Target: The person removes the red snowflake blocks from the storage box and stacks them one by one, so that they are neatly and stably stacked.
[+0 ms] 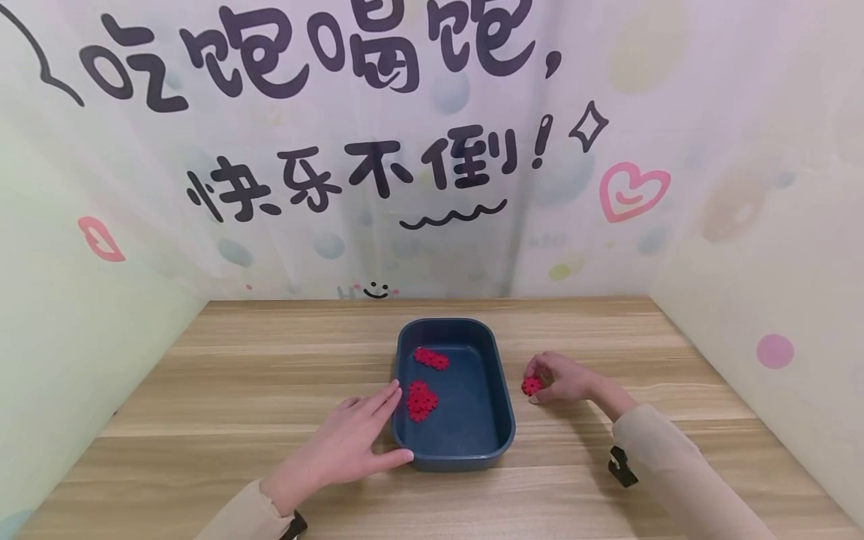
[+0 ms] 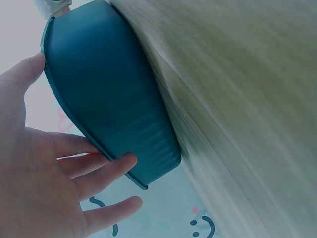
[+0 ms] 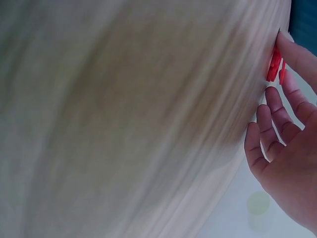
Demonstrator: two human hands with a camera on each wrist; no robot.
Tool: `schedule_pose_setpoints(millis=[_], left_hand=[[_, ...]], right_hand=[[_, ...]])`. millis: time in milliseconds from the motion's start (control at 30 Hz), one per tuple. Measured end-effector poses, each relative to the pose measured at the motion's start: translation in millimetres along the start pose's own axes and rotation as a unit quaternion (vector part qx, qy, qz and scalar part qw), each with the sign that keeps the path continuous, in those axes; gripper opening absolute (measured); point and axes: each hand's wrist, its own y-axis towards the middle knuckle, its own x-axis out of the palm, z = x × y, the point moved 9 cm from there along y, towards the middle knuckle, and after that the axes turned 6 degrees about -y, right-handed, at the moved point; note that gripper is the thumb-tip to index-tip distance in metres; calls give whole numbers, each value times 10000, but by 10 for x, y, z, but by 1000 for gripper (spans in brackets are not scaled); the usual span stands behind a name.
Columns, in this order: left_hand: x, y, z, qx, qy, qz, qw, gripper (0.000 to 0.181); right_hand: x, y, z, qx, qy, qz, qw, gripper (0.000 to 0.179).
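Note:
A dark blue rectangular tray (image 1: 475,405) stands on the wooden table. Inside it, along the left side, lie several red flower-shaped pieces: a short row (image 1: 430,359) farther back and a heap (image 1: 421,403) nearer the front. My left hand (image 1: 344,444) rests at the tray's left rim with fingers spread and thumb extended. In the left wrist view, thumb and fingertips touch the rim (image 2: 74,119) from outside. To the right of the tray, low over the table, my right hand (image 1: 565,377) pinches red flower-shaped pieces (image 1: 532,385) between thumb and forefinger; in the right wrist view they (image 3: 275,64) appear edge-on.
The wood-grain table (image 1: 270,360) is bounded by a printed white curtain (image 1: 432,255) at the back and pale walls on both sides. A black strap part (image 1: 622,466) hangs below the right sleeve (image 1: 664,446).

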Motion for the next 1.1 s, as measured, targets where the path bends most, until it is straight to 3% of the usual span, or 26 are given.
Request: schedule_pose_setpoints(millis=[467, 667, 833, 1100], left_hand=[[6, -2, -1, 18, -53, 47, 10000, 85], [0, -3, 4, 19, -37, 44, 10000, 85], [2, -3, -3, -11, -65, 13, 10000, 85], [-1, -8, -2, 21, -45, 51, 10000, 86]], right_hand=[[-2, -4, 1, -76, 10, 59, 10000, 33], [-15, -36, 12, -283, 480, 92, 9984, 32], [-49, -67, 128, 79, 1049, 44, 9944, 29], [-310, -20, 152, 230, 1141, 428, 9923, 30]])
